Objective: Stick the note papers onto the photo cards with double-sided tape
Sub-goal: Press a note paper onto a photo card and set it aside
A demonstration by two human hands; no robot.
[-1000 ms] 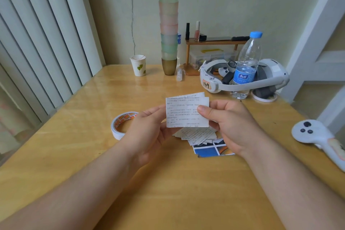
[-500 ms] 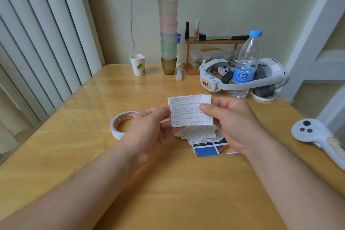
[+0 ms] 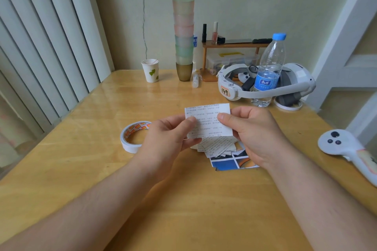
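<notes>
Left hand (image 3: 169,138): my fingers pinch the note (image 3: 208,121) at its left edge.
Right hand (image 3: 255,134): pinching its right edge, above the table (image 3: 183,210).
Pile (image 3: 219,144): notes over cards (image 3: 230,162), under my hands.
Tape (image 3: 133,135): just left.
Bottle (image 3: 268,71): behind, against the headset (image 3: 289,85).

Two bare forearms, no sleeves showing, left hand (image 3: 167,138), right hand (image 3: 255,134), without rings

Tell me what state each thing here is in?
White printed note paper: held above the table, pinched by both hands.
Left hand: pinching its left edge.
Right hand: pinching its right edge.
White double-sided tape roll: lying flat, untouched.
Clear plastic water bottle: upright, blue cap on.
</notes>
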